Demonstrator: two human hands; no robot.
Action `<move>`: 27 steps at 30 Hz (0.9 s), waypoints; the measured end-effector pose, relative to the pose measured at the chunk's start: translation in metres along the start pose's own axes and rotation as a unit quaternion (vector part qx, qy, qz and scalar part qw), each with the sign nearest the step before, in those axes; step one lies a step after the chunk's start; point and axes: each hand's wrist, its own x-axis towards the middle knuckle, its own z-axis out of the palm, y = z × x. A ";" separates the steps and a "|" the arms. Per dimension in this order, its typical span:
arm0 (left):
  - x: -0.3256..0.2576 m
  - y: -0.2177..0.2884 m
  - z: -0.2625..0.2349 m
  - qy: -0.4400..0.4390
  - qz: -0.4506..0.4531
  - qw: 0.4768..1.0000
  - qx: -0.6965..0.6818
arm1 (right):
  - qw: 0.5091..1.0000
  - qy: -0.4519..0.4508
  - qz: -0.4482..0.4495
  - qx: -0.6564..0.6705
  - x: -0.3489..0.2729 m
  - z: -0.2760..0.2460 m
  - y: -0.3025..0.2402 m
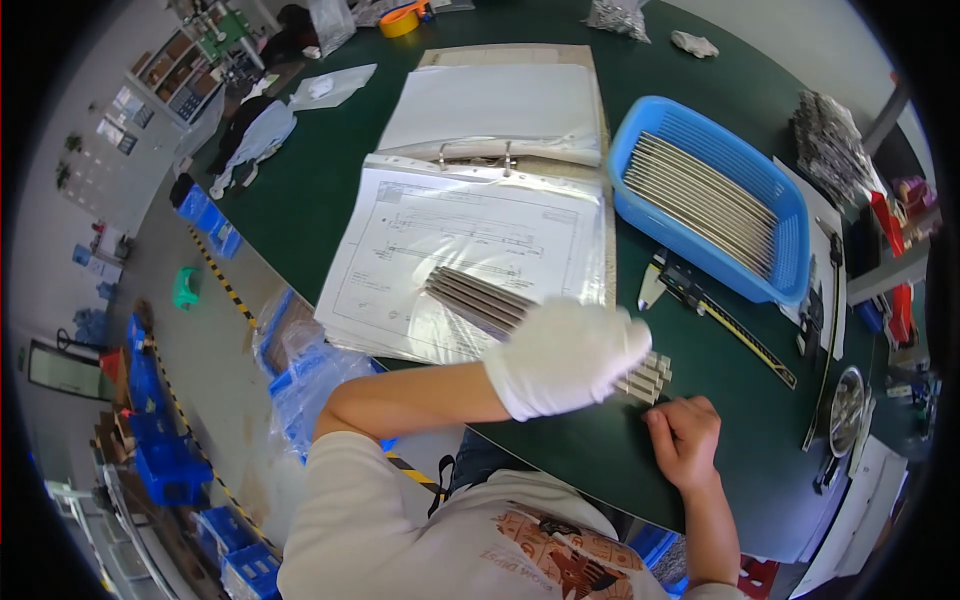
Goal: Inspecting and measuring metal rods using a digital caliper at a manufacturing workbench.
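Observation:
My left hand point(565, 358), in a white glove, lies across a bundle of slim metal rods point(480, 300), its fingers closed around them as far as I can see. The rods stick out on both sides of the glove. Their far-left ends rest over a drawing sheet in an open ring binder point(400, 230). Just beyond the other rod ends, my bare right hand point(685, 440) rests on the green table with curled fingers. Whether anything is inside that fist is hidden.
A blue plastic basket point(790, 215) with a row of similar rods stands at the right. A caliper point(715, 310) lies in front of it. Farther right are a second caliper point(815, 310) and a round dish point(847, 412). Yellow tape point(400, 20) sits at the back.

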 end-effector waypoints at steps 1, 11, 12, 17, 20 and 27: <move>0.003 0.000 -0.017 0.047 -0.026 0.998 -0.021 | 1.000 0.005 0.011 -0.002 -0.002 0.000 0.000; 0.017 -0.030 -0.101 0.452 -0.122 0.787 -0.402 | 0.999 -0.023 -0.030 -0.001 0.000 -0.008 -0.001; 0.015 -0.035 -0.092 0.440 -0.164 0.793 -0.388 | 0.999 -0.019 -0.025 0.010 0.001 -0.007 -0.003; 0.018 -0.038 -0.086 0.424 -0.214 0.783 -0.403 | 0.996 -0.008 -0.092 -0.001 0.011 0.011 -0.014; 0.010 -0.046 -0.093 0.435 -0.207 0.775 -0.409 | 0.967 -0.047 -0.230 -0.094 0.038 0.036 -0.042; -0.016 -0.042 -0.126 0.464 -0.221 0.731 -0.448 | 0.949 -0.017 -0.276 -0.154 0.057 0.064 -0.028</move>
